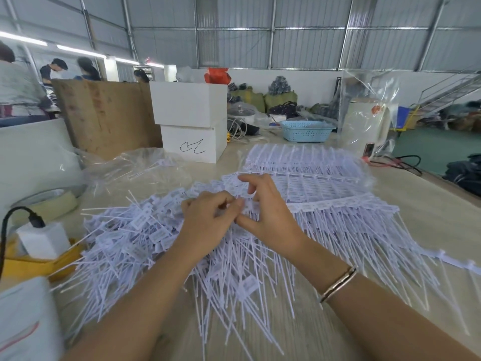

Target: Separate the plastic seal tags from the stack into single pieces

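Your left hand (208,217) sits over the middle of the table (429,220), fingers curled in and pinching the head of a white seal tag (246,204) at the near edge of the joined strip. Your right hand (265,207) meets it from the other side: the thumb lies low against the same spot, the index finger arches above, and the remaining fingers are bent loosely (whether they touch the tag you cannot tell, since motion blur smears that patch). A bracelet (338,284) rings your right wrist.

The stack of joined tags (312,175) lies just beyond your hands, its rows running to the right, partly on clear plastic wrap. The pile of single tags (135,238) spreads to your left and toward you, thin tails fanning out in all directions across the tabletop.

Farther back stand two stacked white boxes (191,121), the lower one marked with a pen scribble, and a blue basket (307,130) to their right. At your left a black cable (7,225) plugs into a small white block beside a roll of tape (54,204).
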Motion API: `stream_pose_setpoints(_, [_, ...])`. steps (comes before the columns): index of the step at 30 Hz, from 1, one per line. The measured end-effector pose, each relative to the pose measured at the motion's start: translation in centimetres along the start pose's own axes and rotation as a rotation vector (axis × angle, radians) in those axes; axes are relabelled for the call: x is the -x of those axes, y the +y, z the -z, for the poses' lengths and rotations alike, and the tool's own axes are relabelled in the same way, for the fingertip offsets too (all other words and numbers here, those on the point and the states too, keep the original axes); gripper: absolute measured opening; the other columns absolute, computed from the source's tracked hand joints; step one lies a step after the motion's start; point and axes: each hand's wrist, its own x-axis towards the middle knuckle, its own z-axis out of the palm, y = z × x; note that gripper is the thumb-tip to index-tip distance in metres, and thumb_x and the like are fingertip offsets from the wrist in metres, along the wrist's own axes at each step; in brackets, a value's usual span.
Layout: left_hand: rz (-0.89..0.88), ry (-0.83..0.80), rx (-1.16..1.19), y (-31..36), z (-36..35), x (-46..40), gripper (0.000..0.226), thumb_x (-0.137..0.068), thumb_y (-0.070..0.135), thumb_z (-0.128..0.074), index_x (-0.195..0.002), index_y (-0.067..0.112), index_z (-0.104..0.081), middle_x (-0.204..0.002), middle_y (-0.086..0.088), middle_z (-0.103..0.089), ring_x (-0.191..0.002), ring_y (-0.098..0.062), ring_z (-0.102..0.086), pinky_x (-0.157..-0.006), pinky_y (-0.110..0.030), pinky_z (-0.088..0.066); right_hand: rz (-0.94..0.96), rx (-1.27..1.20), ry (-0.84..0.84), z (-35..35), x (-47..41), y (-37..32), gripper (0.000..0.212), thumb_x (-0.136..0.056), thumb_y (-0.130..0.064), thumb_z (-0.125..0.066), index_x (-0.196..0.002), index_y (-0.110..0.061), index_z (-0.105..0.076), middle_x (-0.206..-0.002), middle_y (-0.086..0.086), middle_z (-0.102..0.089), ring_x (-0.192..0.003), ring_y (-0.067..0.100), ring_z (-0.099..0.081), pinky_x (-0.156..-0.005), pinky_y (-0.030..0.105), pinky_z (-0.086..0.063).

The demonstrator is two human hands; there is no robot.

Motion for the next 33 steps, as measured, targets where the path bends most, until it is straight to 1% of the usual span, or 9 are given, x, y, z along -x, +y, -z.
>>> stream_pose_setpoints(2, [0.029, 0.015, 0.033, -0.4, -0.3, 0.0, 0.031, -0.094, 0.032, -0.055, -0.064, 0.028, -0.056, -0.063, 0.005, -0.053, -0.065, -0.011, -0.049, -0.090, -0.053, -0.037, 0.009, 0.031, -0.040, 0.2, 0.5, 0.4, 0.052, -0.084, -0.026, -0.064, -0.131, -0.014, -0.045, -0.104, -0.011, -0.042, -0.097, -0.005, -0.039, -0.086, 0.025, -0.033])
stream_pose_setpoints(4, [0.004, 0.021, -0.011, -0.7, -0.5, 0.1, 0.032, -0.096, 0.026, -0.053, -0.064, 0.029, -0.052, -0.060, 0.007, -0.049, -0.063, -0.007, -0.047, -0.089, -0.049, -0.035, -0.017, 0.096, -0.035, 0.4, 1.1, 0.7, 0.043, -0.087, -0.026, -0.054, -0.129, -0.015, -0.050, -0.108, -0.007, -0.051, -0.103, 0.002, -0.047, -0.092, 0.024, -0.027])
stream_pose_setpoints(7, [-0.074, 0.053, -0.107, -0.8, -0.9, 0.5, 0.029, -0.094, 0.036, -0.046, -0.065, 0.031, -0.048, -0.063, 0.006, -0.049, -0.070, -0.006, -0.048, -0.085, -0.033, -0.025, -0.055, 0.210, -0.019, 0.5, 1.5, 0.8, 0.036, -0.087, -0.019, -0.045, -0.119, -0.014, -0.059, -0.101, -0.003, -0.061, -0.096, 0.014, -0.056, -0.092, 0.027, -0.026])
stream_pose_setpoints(11, [-0.073, 0.078, -0.104, -1.3, -1.1, 0.5, 0.027, -0.090, 0.038, -0.038, -0.067, 0.027, -0.048, -0.063, 0.003, -0.050, -0.068, -0.013, -0.049, -0.084, -0.033, -0.027, -0.001, 0.311, -0.019, 0.6, 1.6, 0.2, 0.035, -0.086, -0.017, -0.043, -0.111, -0.012, -0.065, -0.090, -0.001, -0.065, -0.084, 0.018, -0.059, -0.089, 0.032, -0.030])
stream_pose_setpoints(17, [-0.106, 0.100, -0.168, -1.7, -1.4, 0.4, 0.030, -0.091, 0.037, -0.035, -0.072, 0.019, -0.050, -0.060, 0.008, -0.042, -0.066, -0.005, -0.045, -0.078, -0.030, -0.020, 0.061, 0.690, 0.014, 0.4, 1.4, 0.6, 0.029, -0.080, -0.022, -0.069, -0.109, -0.015, -0.070, -0.086, 0.000, -0.068, -0.077, 0.023, -0.065, -0.085, 0.035, -0.044])
stream_pose_setpoints(23, [-0.345, 0.070, -0.310, -1.5, -1.0, 0.9, 0.034, -0.090, 0.028, -0.036, -0.113, 0.021, -0.060, -0.094, 0.015, -0.054, -0.090, -0.005, -0.050, -0.082, -0.030, -0.021, 0.099, 0.830, 0.087, 0.3, 1.5, 0.3, 0.042, -0.076, -0.022, -0.077, -0.116, -0.016, -0.068, -0.080, -0.003, -0.065, -0.072, 0.018, -0.064, -0.081, 0.032, -0.048])
stream_pose_setpoints(27, [-0.463, 0.019, -0.500, -1.2, -0.6, 1.0, 0.032, -0.079, 0.028, -0.044, -0.106, 0.021, -0.060, -0.103, 0.008, -0.060, -0.097, -0.009, -0.048, -0.083, -0.029, -0.019, 0.070, 0.807, 0.120, 0.8, 2.1, 0.6, 0.034, -0.081, -0.016, -0.069, -0.115, -0.012, -0.068, -0.078, 0.002, -0.064, -0.070, 0.022, -0.064, -0.078, 0.036, -0.050])
stream_pose_setpoints(29, [-0.495, 0.066, -0.596, -1.2, -0.5, 0.8, 0.020, -0.080, 0.032, -0.060, -0.096, 0.022, -0.063, -0.097, 0.009, -0.062, -0.092, -0.012, -0.054, -0.082, -0.030, -0.022, 0.034, 0.751, 0.093, 0.6, 2.3, 0.6, 0.033, -0.082, -0.015, -0.068, -0.115, -0.011, -0.068, -0.083, 0.004, -0.064, -0.075, 0.025, -0.063, -0.078, 0.036, -0.047])
stream_pose_setpoints(33, [-0.525, 0.111, -0.697, -1.3, -0.8, 0.6, 0.026, -0.065, 0.030, -0.083, -0.082, 0.022, -0.065, -0.080, 0.010, -0.065, -0.079, -0.018, -0.063, -0.082, -0.034, -0.027, -0.020, 0.688, 0.093, -0.3, 3.0, 0.7, 0.025, -0.083, -0.016, -0.063, -0.107, -0.013, -0.070, -0.087, 0.003, -0.064, -0.079, 0.025, -0.062, -0.078, 0.033, -0.032])
